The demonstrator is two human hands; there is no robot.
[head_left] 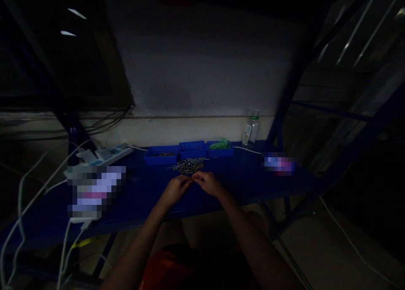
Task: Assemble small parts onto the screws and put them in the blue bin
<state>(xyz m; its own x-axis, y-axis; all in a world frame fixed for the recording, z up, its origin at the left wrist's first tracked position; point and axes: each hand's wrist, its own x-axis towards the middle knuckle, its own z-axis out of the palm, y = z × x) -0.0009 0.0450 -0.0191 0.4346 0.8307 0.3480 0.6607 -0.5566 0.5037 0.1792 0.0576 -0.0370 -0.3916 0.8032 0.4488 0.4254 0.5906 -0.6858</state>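
My left hand (177,189) and my right hand (207,183) meet at their fingertips just above the front part of the blue table (243,176). The fingers of both are pinched together; whatever lies between them is too small and dark to make out. Right beyond the fingertips lies a pile of small metal pieces (190,165), some of them long and thin like screws. Behind the pile stand a blue tray with small metal parts (161,155), a middle blue tray (193,149) and a blue tray with green pieces (220,146).
A clear bottle (251,132) stands at the back right near the wall. A power strip (115,154) with plugs and white cables lies at the left. Blurred-out objects rest at the left (98,193) and right (280,162). Blue frame posts flank the table.
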